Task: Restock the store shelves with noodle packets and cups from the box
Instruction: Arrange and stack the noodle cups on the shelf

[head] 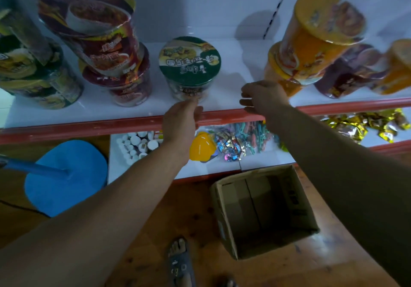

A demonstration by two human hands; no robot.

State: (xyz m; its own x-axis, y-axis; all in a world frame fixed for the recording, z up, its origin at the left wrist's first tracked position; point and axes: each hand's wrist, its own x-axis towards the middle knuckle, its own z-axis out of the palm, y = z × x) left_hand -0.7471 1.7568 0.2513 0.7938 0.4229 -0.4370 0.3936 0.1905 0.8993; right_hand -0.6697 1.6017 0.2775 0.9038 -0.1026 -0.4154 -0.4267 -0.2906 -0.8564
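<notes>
Two grips flanked the cup (pixel 190 64) on the shelf (pixel 233 82), left grip (pixel 181 120) and right grip (pixel 260 96) both released; light, thin-walled, film-slick, it probably suited a gentle two-sided hold.

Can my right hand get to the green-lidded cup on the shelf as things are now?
Probably yes. The right hand is empty beside the green-lidded cup, with only bare white shelf between them; the orange cups stand on the hand's other side.
</notes>
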